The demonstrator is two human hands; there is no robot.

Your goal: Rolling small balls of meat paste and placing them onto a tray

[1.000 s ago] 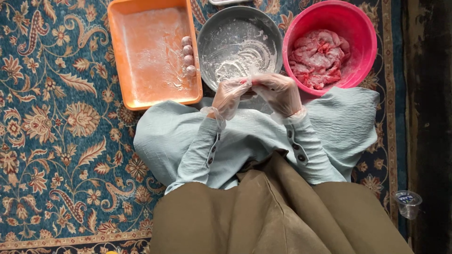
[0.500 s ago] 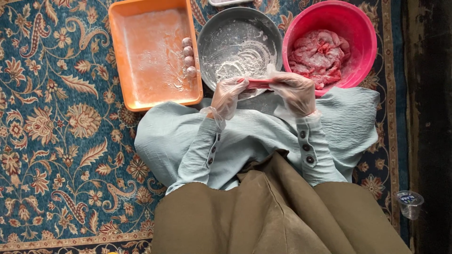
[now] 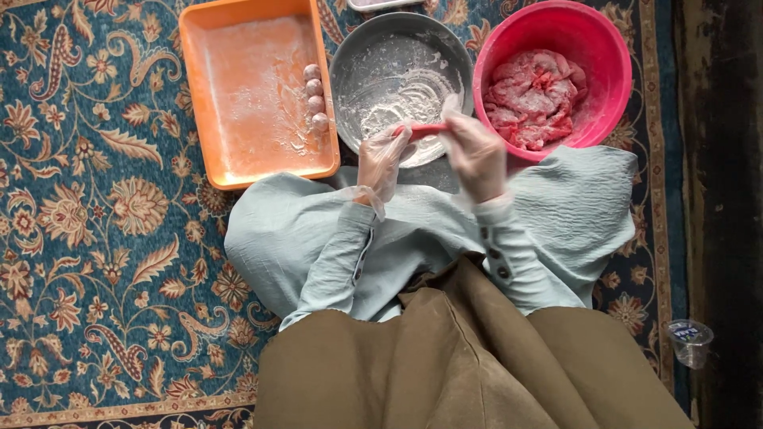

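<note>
1. A thin pink strip of meat is stretched between both gloved hands over the near rim of the floured metal bowl.
2. The left hand pinches its left end; the right hand pinches its right end.
3. The bowl sits hemmed between the orange tray, where four coated balls line the right wall, and the pink tub of raw meat.
4. Open patterned carpet lies on the left.
</note>
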